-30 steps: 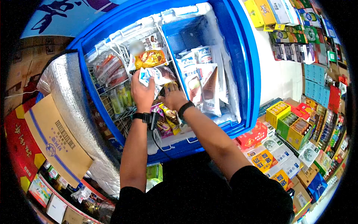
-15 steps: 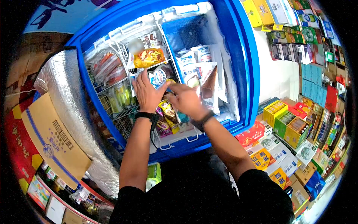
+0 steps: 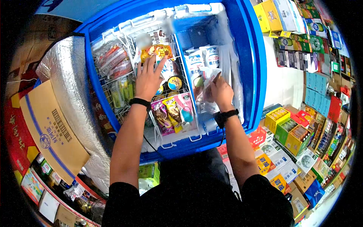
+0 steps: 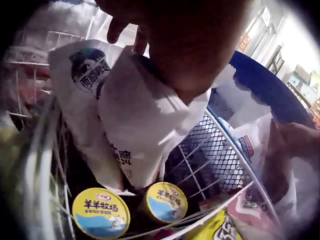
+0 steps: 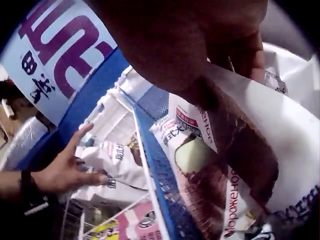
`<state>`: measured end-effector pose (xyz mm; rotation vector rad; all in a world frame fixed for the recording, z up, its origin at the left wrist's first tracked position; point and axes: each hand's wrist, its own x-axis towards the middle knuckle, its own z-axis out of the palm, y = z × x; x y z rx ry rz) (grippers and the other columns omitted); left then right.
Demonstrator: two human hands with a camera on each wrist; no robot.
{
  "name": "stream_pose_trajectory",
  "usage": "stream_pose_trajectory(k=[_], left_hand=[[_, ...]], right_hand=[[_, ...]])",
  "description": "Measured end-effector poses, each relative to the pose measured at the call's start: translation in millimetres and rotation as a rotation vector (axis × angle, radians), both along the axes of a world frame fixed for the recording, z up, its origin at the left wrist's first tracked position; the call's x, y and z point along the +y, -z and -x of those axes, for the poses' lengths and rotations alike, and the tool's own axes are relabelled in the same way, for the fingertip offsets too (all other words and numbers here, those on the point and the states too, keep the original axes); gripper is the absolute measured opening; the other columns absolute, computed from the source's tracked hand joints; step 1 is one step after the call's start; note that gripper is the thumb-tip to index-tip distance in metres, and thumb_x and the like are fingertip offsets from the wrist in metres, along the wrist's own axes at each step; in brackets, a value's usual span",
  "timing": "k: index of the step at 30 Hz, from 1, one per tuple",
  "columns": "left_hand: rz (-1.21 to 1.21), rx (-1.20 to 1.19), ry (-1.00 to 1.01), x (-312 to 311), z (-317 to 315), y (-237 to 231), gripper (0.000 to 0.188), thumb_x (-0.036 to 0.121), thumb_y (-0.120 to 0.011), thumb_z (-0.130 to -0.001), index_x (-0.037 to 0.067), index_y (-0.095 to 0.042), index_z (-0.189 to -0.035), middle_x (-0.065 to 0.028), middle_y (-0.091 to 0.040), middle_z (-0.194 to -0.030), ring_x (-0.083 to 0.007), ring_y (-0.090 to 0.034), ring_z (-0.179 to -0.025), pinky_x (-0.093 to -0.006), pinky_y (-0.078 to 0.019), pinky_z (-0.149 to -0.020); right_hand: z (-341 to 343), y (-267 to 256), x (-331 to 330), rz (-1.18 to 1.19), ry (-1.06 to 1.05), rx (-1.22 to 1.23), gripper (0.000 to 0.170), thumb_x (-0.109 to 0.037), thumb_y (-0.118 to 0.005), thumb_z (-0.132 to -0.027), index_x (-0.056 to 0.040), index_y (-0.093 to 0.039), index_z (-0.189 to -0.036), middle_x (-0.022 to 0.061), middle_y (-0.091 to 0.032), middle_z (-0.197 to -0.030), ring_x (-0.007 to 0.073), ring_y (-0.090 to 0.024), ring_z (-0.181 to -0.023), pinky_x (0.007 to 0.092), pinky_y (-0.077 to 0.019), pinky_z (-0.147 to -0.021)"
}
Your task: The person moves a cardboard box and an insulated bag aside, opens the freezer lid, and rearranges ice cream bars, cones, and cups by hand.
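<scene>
My right hand (image 3: 222, 94) pinches a wrapped ice cream cone (image 3: 208, 73) in the freezer's right compartment. In the right wrist view, the brown cone (image 5: 252, 152) shows through its clear and white wrapper below the fingers. My left hand (image 3: 149, 79) is over the middle wire basket, fingers spread, at white ice cream packets (image 4: 142, 125). Two small ice cream tubs (image 4: 101, 214) with yellow-and-blue lids sit beside those packets; one tub (image 3: 174, 83) also shows right of the left hand in the head view. A yellow-orange packet (image 3: 163, 50) lies just past the left fingertips.
The blue chest freezer (image 3: 251, 75) has frosted inner walls and wire dividers. Bagged ices (image 3: 123, 89) fill the left baskets; purple and yellow wrapped bars (image 3: 172, 113) lie at the near side. A silver insulating cover (image 3: 68, 83) and a cardboard box (image 3: 51, 128) stand left, stacked cartons (image 3: 278, 117) right.
My right hand has left the middle basket for the right compartment and taken hold of a wrapped cone. The left hand has stayed over the middle basket, its fingers now spread at the packets.
</scene>
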<state>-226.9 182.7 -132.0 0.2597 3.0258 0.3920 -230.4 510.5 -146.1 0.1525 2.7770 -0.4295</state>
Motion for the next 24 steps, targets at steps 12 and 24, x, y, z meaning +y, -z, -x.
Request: stream_pose_trajectory(k=[12,24], left_hand=[[-0.077,-0.010,-0.370,4.8,1.3,7.3,0.114,0.033,-0.092,-0.073,0.026,-0.023,-0.165,-0.0179,-0.031,-0.161,-0.0457,-0.034,-0.147,-0.0591,-0.0436,-0.110],[-0.288,0.028,-0.646,6.9,-52.9,-22.9,0.038,0.021,-0.078,-0.086,0.001,-0.061,-0.113,-0.0225,-0.060,-0.124,-0.0413,-0.058,-0.116,-0.0490,-0.0491,-0.095]], right_hand=[[-10.7,-18.4,-121.3,0.300,-0.576,-0.015,0.035,-0.025,-0.071,-0.090,-0.0029,-0.065,-0.116,0.0197,-0.071,-0.108,0.0350,-0.069,-0.104,0.0461,-0.0571,-0.086],[-7.1,194.4,-173.5,-0.017,-0.363,-0.268,0.048,-0.041,-0.047,-0.102,-0.0044,-0.079,-0.104,0.0160,-0.077,-0.106,0.0326,-0.074,-0.097,0.0466,-0.0562,-0.084]])
